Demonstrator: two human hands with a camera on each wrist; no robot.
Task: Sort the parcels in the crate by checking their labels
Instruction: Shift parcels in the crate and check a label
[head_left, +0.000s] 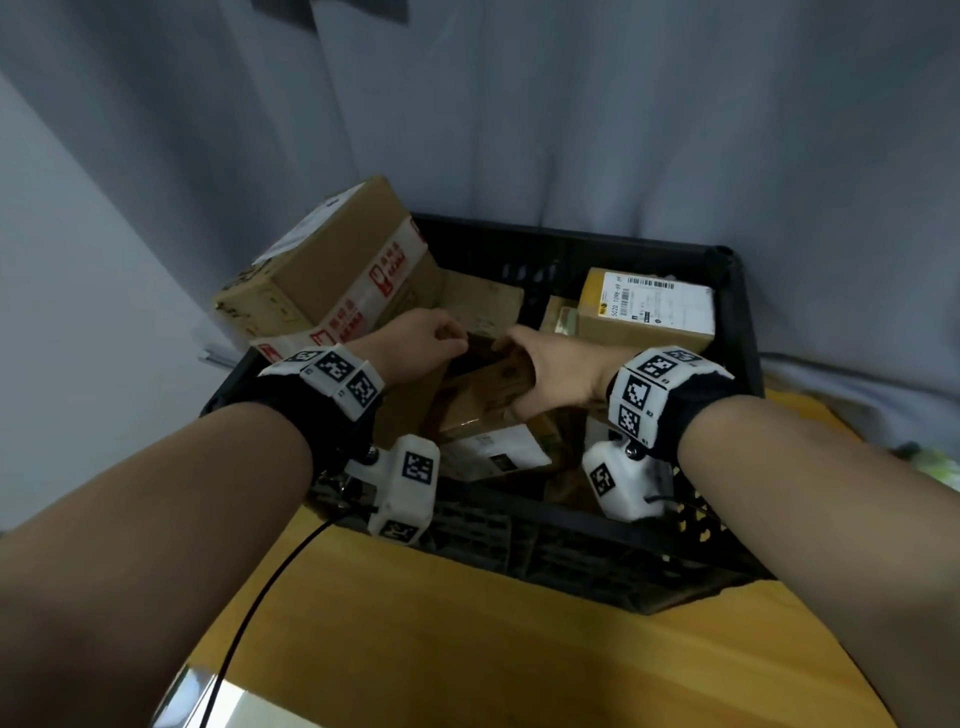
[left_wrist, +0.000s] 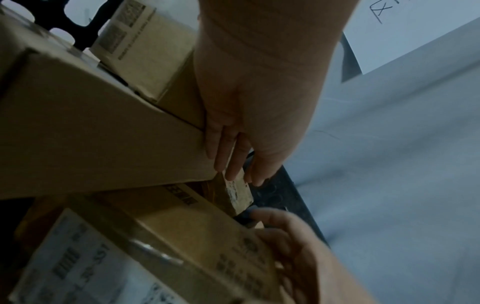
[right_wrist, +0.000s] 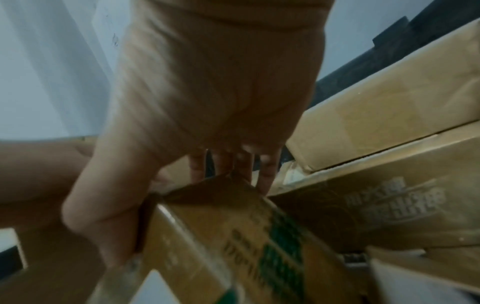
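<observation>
While reaching into the black crate (head_left: 737, 291) on the yellow table (head_left: 467, 649), gripping one small brown parcel (head_left: 493, 387) at the crate's middle: left hand (head_left: 415, 345) with fingers curled onto its far left edge, right hand (head_left: 550, 371) clamped round its right end, thumb on the near face. Leaning over the crate's left rim, a large red-taped box (head_left: 337, 270); resting at the crate's far right corner, a white-labelled parcel (head_left: 649, 312).
</observation>
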